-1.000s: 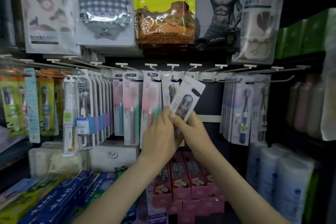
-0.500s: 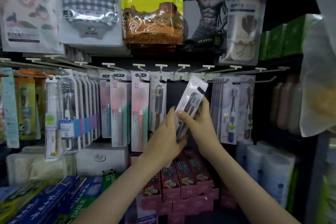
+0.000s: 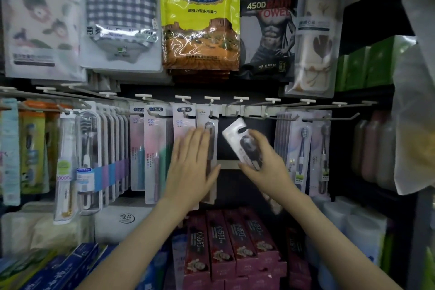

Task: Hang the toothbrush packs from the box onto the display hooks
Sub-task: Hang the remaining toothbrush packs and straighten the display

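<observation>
Head view is facing a dark shop display wall crossed by a pale rail of thin wire display hooks, several of them bare at the middle. Soft towel packs are hanging above in glossy film: a checked one, a yellow one and a black one. Flat card-and-blister packs are hanging along the rail: clear rounded blisters at the left, pink cards beside them, and pale cards with grey brushes at the right. Rectangular red toothpaste cartons are standing on end on the shelf below, with blue cartons lying at the lower left and white wrapped rolls at the lower right.

The right hand is gripping a toothbrush pack by its lower part, fingers curled round it. This pack is tilting with its slotted top leaning left. It is sitting just below the bare hooks, apart from them, and is blurred. The left hand is lying flat with straight fingers, close together, against a hung beige pack and the pink card next to it, grasping nothing.
</observation>
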Tool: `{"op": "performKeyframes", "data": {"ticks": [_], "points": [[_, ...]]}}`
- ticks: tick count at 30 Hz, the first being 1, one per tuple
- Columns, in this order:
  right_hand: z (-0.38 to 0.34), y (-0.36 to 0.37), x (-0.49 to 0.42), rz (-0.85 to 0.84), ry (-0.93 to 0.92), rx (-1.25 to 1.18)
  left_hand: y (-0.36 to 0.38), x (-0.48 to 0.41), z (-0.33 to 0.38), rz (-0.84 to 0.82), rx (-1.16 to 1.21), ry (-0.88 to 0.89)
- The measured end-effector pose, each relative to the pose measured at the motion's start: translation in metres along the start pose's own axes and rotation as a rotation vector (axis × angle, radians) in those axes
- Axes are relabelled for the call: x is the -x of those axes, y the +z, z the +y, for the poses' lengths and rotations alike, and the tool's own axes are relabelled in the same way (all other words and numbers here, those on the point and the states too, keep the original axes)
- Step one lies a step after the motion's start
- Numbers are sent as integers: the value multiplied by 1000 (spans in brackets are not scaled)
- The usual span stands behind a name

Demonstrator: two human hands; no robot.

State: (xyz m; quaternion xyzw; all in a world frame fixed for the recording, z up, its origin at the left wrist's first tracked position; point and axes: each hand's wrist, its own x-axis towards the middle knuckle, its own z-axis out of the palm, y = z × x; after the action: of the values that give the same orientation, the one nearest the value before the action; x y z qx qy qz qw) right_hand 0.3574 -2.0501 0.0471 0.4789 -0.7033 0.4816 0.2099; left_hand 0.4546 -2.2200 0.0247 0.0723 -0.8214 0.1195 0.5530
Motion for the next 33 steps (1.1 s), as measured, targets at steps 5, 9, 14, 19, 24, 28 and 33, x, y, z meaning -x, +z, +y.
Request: {"op": "performKeyframes", "data": {"ticks": [5, 9, 14, 19, 24, 28, 33], "points": [[3, 4, -16, -19, -116, 132, 9, -13, -24, -56, -266, 43], [3, 19, -27, 62, -124, 206, 14, -16, -28, -5, -365, 102], [4, 43, -37, 231, 0, 141, 20, -14, -34, 41, -415, 98], [11, 64, -56, 230, 125, 147, 25, -14, -37, 81, -439, 107], [26, 83, -78, 239, 200, 135, 29, -13, -40, 93, -447, 122], [37, 95, -90, 237, 209, 180, 32, -13, -40, 89, -388, 125], [45, 84, -59, 177, 211, 235, 26, -1, -29, 48, -271, 100]]}}
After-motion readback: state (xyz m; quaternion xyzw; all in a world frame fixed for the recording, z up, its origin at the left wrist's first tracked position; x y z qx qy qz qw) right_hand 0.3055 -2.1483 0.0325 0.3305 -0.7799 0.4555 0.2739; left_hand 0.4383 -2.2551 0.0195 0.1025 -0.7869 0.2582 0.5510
